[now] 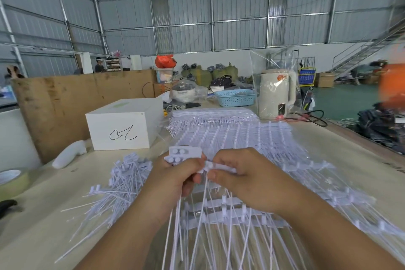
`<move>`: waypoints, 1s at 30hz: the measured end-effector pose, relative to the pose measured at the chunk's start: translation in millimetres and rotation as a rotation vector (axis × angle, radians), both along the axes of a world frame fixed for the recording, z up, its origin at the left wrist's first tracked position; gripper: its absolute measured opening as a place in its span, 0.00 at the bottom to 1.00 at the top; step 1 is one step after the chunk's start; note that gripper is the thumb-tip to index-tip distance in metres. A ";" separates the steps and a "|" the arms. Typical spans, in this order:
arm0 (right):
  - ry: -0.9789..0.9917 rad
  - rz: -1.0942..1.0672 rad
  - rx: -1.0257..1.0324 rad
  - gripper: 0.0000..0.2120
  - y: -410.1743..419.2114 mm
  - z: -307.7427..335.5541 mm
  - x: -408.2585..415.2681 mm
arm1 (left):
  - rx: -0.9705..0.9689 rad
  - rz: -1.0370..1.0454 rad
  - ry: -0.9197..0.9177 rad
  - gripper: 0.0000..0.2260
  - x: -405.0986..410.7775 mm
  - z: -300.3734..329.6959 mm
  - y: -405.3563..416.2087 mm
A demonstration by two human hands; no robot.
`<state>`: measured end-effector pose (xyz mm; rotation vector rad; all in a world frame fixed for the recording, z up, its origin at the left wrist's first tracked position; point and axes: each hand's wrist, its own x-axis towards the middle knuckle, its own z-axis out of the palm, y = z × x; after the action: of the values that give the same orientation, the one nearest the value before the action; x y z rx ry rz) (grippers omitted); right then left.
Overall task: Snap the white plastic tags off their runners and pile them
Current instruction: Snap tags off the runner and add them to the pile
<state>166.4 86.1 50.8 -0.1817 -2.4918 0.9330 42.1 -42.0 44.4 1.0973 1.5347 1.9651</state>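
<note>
1. Both hands up at centre, close over the table [341,160], fingertips nearly meeting.
2. Left hand [175,173] clenched round a bunch of snapped-off white tags [184,155], flat heads poking out above the knuckles, thin tails hanging down toward the near edge.
3. Right hand [238,173] pinching a white runner strip [221,166] between thumb and fingers, just right of the left hand's bunch.
4. Below and beyond the hands: unsnapped runners [232,206] spread across the table, tags attached in rows, tails fanning near.
5. More runners stacked far of centre [214,116], reaching toward the far side.
6. Left of the hands: pile of loose tags [122,182] lying on the table, heads mostly far, tails near.
7. Far left: white box [122,125] with a black scribble on its near face.
8. Far right: cream kettle [276,94] inside clear plastic wrap; blue basket [235,97] just left of it.
9. Left edge: roll of tape [13,182].
</note>
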 end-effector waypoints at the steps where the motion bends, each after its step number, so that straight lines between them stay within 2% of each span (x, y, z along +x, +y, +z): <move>1: -0.016 0.000 0.006 0.11 0.3 0.0 0.2 | -0.011 -0.006 0.013 0.03 0.1 -0.6 0.3; 5: -0.024 0.015 0.000 0.11 0.3 0.2 0.9 | -0.044 -0.001 0.029 0.05 -1.9 -1.5 1.2; 8: 0.069 0.011 -0.039 0.12 -4.8 -0.2 -2.2 | 0.003 0.038 -0.004 0.09 -0.9 -0.9 2.6; 10: 0.150 -0.028 -0.069 0.11 -10.0 -1.7 -6.6 | 0.089 0.061 -0.078 0.06 2.9 0.0 4.4; 15: 0.289 -0.126 -0.197 0.10 -28.2 -8.4 -20.8 | 0.225 0.117 -0.337 0.06 10.3 0.2 10.5; 20: 0.367 -0.156 -0.214 0.09 -43.0 -12.3 -26.2 | 0.158 0.038 -0.554 0.11 11.8 -0.7 10.2; 22: 0.417 -0.187 -0.245 0.12 -45.0 -10.0 -26.9 | 0.162 -0.013 -0.598 0.11 10.6 0.9 9.2; 25: 0.576 -0.341 -0.391 0.18 -26.2 -2.9 -20.4 | 0.292 0.004 -0.713 0.06 -6.6 7.2 4.8; 27: 0.543 -0.323 -0.426 0.17 -13.4 0.6 -11.9 | 0.291 0.061 -0.644 0.06 -20.0 9.8 -0.8; 30: 0.322 -0.129 -0.343 0.08 -15.6 -0.4 -9.0 | 0.088 0.050 -0.397 0.07 -17.7 6.6 0.0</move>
<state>157.4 70.5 50.4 -0.2750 -1.9938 1.2233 24.4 -42.0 51.0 0.6508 1.2833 2.1420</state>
